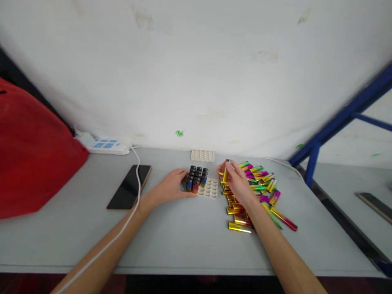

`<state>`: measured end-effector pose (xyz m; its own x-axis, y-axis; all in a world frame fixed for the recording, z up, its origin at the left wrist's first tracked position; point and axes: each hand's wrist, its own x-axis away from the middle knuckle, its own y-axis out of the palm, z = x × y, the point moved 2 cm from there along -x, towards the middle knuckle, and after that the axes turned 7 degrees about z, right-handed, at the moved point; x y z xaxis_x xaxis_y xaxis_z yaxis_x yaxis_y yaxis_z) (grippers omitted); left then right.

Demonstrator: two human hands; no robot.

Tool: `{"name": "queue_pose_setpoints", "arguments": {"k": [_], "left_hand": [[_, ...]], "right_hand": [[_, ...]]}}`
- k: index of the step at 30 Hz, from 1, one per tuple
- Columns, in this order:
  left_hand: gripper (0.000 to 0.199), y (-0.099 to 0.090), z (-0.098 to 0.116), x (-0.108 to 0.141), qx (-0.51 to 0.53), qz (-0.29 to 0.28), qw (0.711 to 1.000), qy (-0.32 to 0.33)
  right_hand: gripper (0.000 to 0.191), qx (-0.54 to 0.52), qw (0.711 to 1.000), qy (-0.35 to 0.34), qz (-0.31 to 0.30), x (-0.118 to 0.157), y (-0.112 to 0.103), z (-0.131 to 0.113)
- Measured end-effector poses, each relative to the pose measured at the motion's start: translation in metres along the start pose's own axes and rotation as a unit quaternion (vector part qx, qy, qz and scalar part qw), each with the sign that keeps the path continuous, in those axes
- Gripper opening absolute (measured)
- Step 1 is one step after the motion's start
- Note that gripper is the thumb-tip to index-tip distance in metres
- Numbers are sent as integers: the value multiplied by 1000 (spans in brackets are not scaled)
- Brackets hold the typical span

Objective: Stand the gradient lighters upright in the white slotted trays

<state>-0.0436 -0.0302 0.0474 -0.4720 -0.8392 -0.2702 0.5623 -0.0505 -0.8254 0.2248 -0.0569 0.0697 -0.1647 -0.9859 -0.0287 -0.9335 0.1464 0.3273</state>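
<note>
Several black-topped lighters (196,178) stand upright in the left part of a white tray with holes (211,188). My left hand (175,185) is curved round the left side of this group, thumb at the front and fingers behind. Over the left edge of a pile of shiny lighters (260,185), my right hand (235,179) grips a gold lighter (226,174), which is held nearly upright just right of the tray. The pile shows gold, green, purple and red pieces lying flat.
A second white tray (202,155) lies near the wall. On the left are a dark phone (129,187), a white cable (138,171), a power strip (105,146) and a red bag (36,155). A blue metal frame (337,122) stands on the right.
</note>
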Motion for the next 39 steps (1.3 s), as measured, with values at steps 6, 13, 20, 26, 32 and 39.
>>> {"name": "queue_pose_setpoints", "arguments": {"k": [6,13,20,26,32,39], "left_hand": [[66,0,2,0,3,6,1000,-3],[65,-3,4,1,2,-1,1000,-7],[62,-2,2,1,9,5,1000,7],[61,-1,1,2,7,-1,1000,-3],[64,-1,0,2,9,2,1000,-2],[65,-1,1,2,5,-5,1000,-5]], "right_hand": [[65,109,993,10,-44,12,13,1],[72,300,948,-96,35,9,7,16],[52,334,929,-155,38,13,12,12],[52,387,903,-186,-16,20,15,0],[46,444,840,-293,-105,27,8,-17],[59,505,806,-256,-172,27,4,-7]]}}
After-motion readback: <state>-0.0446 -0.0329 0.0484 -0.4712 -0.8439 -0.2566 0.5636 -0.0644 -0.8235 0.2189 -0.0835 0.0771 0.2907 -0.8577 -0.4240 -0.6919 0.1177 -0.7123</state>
